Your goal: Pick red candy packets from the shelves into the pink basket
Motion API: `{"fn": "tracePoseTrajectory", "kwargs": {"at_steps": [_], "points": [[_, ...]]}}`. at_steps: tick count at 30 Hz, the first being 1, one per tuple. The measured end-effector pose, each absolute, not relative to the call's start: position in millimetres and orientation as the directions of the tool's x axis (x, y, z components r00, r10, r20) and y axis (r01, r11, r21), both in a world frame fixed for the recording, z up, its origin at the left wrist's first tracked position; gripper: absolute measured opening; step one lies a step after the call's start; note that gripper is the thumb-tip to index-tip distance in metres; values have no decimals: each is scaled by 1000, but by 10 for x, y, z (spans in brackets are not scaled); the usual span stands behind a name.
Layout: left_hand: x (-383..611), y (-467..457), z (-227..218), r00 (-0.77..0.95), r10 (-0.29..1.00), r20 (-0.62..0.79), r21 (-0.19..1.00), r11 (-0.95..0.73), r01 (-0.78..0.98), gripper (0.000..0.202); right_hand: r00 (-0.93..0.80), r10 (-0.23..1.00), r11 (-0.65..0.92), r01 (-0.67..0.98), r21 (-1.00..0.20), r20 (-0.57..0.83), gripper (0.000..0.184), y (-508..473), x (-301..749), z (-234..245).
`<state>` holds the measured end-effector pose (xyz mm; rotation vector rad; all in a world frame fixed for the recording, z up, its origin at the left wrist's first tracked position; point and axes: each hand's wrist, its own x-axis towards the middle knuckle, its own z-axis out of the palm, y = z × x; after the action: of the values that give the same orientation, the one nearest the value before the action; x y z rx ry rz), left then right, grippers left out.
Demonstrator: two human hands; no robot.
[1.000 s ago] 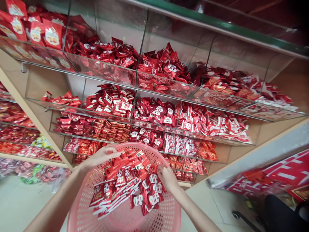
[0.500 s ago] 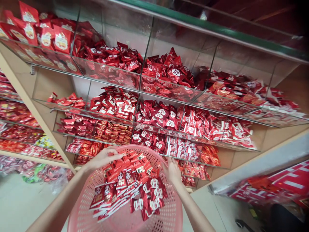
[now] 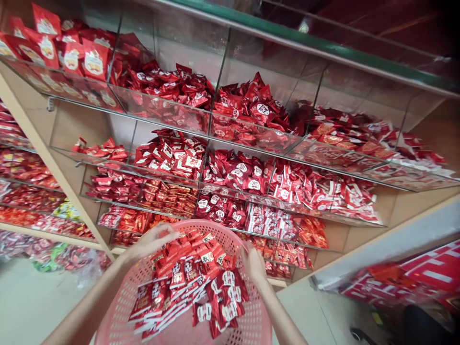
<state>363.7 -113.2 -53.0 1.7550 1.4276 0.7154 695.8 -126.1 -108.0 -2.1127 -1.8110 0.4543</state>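
Observation:
A pink plastic basket with a perforated wall is in front of me, its near side cut off by the lower frame edge. Small red candy packets lie inside, several with white strips along their edges. My left hand is closed over the far left rim, fingers curled inward beside the packets. On the right rim, my right hand is wrapped around the edge; its fingertips are blurred and partly hidden.
Beyond the basket stands a wooden shelf unit with clear dividers, its compartments filled with red packets. Plastic bags lie on the floor at left. Red and white printed packaging and a dark object are at lower right.
The basket has shifted slightly down and toward the left in view, with both hands moving along with it. The packets inside keep nearly the same arrangement.

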Motion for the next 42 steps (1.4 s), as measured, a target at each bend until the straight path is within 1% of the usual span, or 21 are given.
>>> {"fn": "tracePoseTrajectory", "kwargs": {"at_steps": [6, 11, 15, 17, 19, 20, 22, 24, 27, 29, 31, 33, 38, 40, 42], "points": [[3600, -1109, -656, 225, 974, -12, 808, -123, 577, 35, 150, 988, -152, 905, -397, -38, 34, -1289, 6929, -1039], [3579, -1123, -688, 254, 967, 16, 783, -170, 599, 35, 161, 986, -168, 901, -400, -51, 33, -1345, 6907, -1005], [3571, -1130, -741, 226, 974, 3, 799, -138, 585, 32, 165, 984, -178, 900, -398, -66, 34, -1348, 6918, -1003], [3563, -1098, -805, 175, 985, -9, 830, -91, 551, 40, 162, 984, -177, 901, -395, -73, 34, -1334, 6922, -998], [3549, -1038, -881, 117, 993, -28, 854, -37, 519, 56, 156, 985, -172, 905, -389, -73, 34, -1317, 6924, -991], [3540, -1000, -913, 94, 995, -42, 853, -14, 522, 61, 155, 985, -171, 906, -387, -72, 33, -1310, 6925, -988], [3521, -918, -945, 65, 997, -39, 790, -9, 613, 63, 153, 986, -169, 903, -396, -71, 33, -1300, 6932, -987], [3508, -836, -915, 66, 997, -36, 730, -19, 683, 57, 139, 988, -153, 897, -414, -65, 32, -1296, 6944, -995], [3535, -707, -773, 166, 983, -79, 676, -70, 734, 48, 106, 993, -115, 901, -419, -45, 33, -1302, 6952, -1005], [3598, -610, -673, 182, 979, -96, 618, -84, 782, 48, 92, 995, -98, 907, -409, -33, 34, -1306, 6931, -997], [3691, -515, -618, 185, 976, -111, 591, -84, 802, 49, 78, 996, -84, 911, -403, -31, 34, -1307, 6885, -977], [3789, -442, -624, 222, 968, -118, 595, -110, 796, 50, 61, 998, -69, 915, -397, -33, 33, -1304, 6821, -951], [3876, -418, -786, 131, 984, -119, 510, -53, 858, 58, 35, 999, -45, 914, -404, -33, 34, -1277, 6669, -893], [3825, -444, -816, 143, 981, -132, 487, -62, 871, 60, 28, 999, -35, 905, -423, -22, 35, -1260, 6618, -878], [3741, -469, -792, 163, 979, -123, 477, -85, 875, 57, 16, 1000, -19, 901, -434, -10, 34, -1248, 6553, -872]]}}
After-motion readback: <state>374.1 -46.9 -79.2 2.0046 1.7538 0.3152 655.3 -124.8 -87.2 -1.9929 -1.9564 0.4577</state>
